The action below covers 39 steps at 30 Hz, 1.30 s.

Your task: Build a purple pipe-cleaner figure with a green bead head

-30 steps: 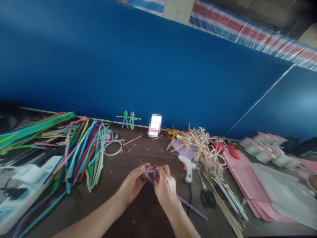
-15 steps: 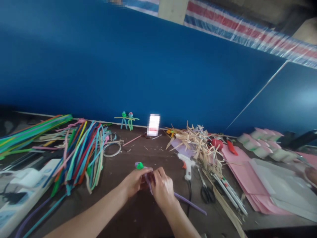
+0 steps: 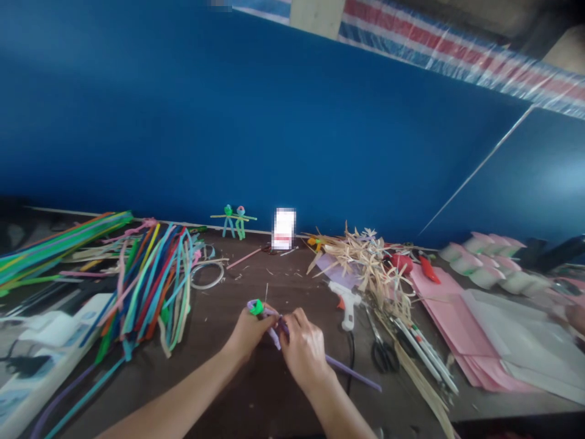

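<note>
Close together over the middle of the table, my two hands are closed on a purple pipe cleaner figure (image 3: 274, 336) with a green piece (image 3: 256, 306) at its upper left end. My left hand (image 3: 250, 332) pinches it just below the green piece. The fingers of my right hand (image 3: 302, 342) are curled on the purple stem beside my left fingertips; they hide part of it. A long purple pipe cleaner (image 3: 351, 373) sticks out past my right wrist toward the lower right; whether it joins the figure is hidden.
Loose coloured pipe cleaners (image 3: 153, 280) and a white power strip (image 3: 50, 366) lie left. Two small pipe cleaner figures (image 3: 234, 222) stand by the blue wall. Right are a glue gun (image 3: 346, 305), scissors (image 3: 382, 353), dried strips (image 3: 365, 262) and pink sheets (image 3: 450, 317). Another person's hand (image 3: 576, 317) shows far right.
My hands have shifted slightly, and the green-tipped purple piece has turned a little between them. A thin upright strand now shows above the green piece. The other things stay put.
</note>
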{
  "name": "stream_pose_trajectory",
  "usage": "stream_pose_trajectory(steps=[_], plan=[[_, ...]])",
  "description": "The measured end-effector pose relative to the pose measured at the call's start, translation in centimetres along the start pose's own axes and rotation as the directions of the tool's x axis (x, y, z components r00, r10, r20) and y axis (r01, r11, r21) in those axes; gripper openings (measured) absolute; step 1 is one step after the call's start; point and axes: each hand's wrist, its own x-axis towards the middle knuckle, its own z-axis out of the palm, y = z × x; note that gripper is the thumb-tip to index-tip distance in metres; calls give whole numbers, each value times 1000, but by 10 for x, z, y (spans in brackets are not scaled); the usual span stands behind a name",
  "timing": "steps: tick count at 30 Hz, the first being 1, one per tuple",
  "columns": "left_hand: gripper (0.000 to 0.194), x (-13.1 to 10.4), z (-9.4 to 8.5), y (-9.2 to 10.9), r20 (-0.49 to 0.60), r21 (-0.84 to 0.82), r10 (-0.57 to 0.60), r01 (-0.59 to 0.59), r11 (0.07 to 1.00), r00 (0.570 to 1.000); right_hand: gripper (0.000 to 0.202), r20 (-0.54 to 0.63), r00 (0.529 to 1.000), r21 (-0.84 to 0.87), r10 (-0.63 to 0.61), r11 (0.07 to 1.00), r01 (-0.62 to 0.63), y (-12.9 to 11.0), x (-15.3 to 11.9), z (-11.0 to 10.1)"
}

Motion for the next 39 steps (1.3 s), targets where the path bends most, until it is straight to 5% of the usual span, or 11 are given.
stream_pose_trajectory(steps=[7, 13, 18, 23, 26, 30, 33, 36, 39], plan=[[2, -2, 1, 0, -11, 92, 36, -35, 995, 999, 14, -3, 999, -43, -42, 998, 41, -4, 5, -6], [4, 0, -8, 4, 103, 216, 92, -113, 970, 990, 7, 98, 995, 73, 24, 997, -31, 3, 11, -19], [5, -7, -11, 21, 184, 287, 113, -163, 944, 976, 9, 250, 967, 190, -42, 982, -6, 8, 19, -39], [7, -14, -12, 44, 312, 249, 65, -147, 957, 948, 13, 260, 960, 401, -109, 916, -5, 9, 29, -58], [4, -17, -14, 53, 345, 240, 19, -108, 965, 938, 6, 352, 933, 639, -71, 747, -184, 12, 33, -56], [9, -21, -14, 53, 327, 67, -9, -13, 998, 945, 10, 543, 839, 822, -46, 236, -519, 14, 32, -42], [14, -25, -10, 48, 256, -152, 3, 37, 988, 967, 21, 513, 858, 858, 10, -30, -512, 10, 29, -33], [18, -27, -4, 45, 169, -301, -2, 54, 952, 986, 26, 464, 880, 885, 99, -101, -455, 4, 25, -27], [19, -27, 2, 45, 99, -349, 18, 18, 937, 995, 28, 433, 886, 901, 167, -57, -430, -1, 21, -23]])
